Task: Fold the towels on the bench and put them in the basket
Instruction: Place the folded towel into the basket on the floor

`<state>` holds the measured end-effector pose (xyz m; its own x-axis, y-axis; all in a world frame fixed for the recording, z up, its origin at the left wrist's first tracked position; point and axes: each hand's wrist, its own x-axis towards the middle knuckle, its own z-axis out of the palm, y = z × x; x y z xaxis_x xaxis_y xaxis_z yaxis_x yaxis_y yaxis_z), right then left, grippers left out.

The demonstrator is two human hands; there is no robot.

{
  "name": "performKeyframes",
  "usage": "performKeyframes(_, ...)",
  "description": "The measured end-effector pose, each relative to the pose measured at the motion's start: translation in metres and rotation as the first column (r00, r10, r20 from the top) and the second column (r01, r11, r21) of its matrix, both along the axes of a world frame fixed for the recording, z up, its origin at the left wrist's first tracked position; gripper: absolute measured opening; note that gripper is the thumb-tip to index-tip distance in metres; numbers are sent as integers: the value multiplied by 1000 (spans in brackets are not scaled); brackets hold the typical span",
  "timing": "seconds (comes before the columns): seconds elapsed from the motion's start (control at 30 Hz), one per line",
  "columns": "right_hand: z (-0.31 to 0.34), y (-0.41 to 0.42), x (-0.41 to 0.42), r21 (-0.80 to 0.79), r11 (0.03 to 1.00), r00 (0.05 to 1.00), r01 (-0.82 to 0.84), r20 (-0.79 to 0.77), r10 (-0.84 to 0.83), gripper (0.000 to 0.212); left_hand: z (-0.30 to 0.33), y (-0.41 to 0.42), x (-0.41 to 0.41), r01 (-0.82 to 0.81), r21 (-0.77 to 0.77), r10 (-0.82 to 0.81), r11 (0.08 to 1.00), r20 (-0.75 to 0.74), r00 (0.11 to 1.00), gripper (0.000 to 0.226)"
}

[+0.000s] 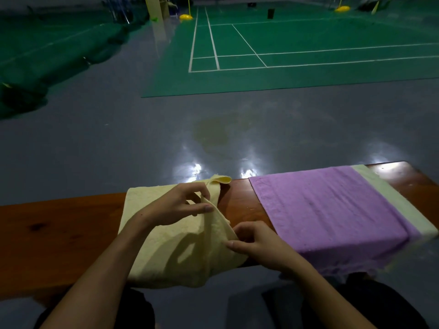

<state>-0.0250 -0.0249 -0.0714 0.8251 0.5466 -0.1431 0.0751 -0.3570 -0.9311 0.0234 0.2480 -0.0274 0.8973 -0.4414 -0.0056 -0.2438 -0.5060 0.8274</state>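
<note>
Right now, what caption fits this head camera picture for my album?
Both hands, left hand and right hand, pinch a pale yellow towel on a wooden bench.

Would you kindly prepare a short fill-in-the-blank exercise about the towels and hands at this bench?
1. Both hands pinch the ____ towel, the left hand farther from the person than the right hand.
2. The purple towel lies on top of a pale ____ towel.
3. All the towels rest on a wooden ____.
4. Beyond the grey floor lies a ____ court with white lines.

Missing words: yellow; green; bench; green
</note>
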Motion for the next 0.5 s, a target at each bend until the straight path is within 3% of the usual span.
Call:
performKeyframes(0.3,-7,22,6,-21,994,979,104,176,-99,7,26,24,-27,-93,-87,95,992,16,995,16)
performKeyframes(0.5,-13,52,12,97,946,911,311,252,-325,7,37,39,-40,-153,-188,153,970,-17,988,16)
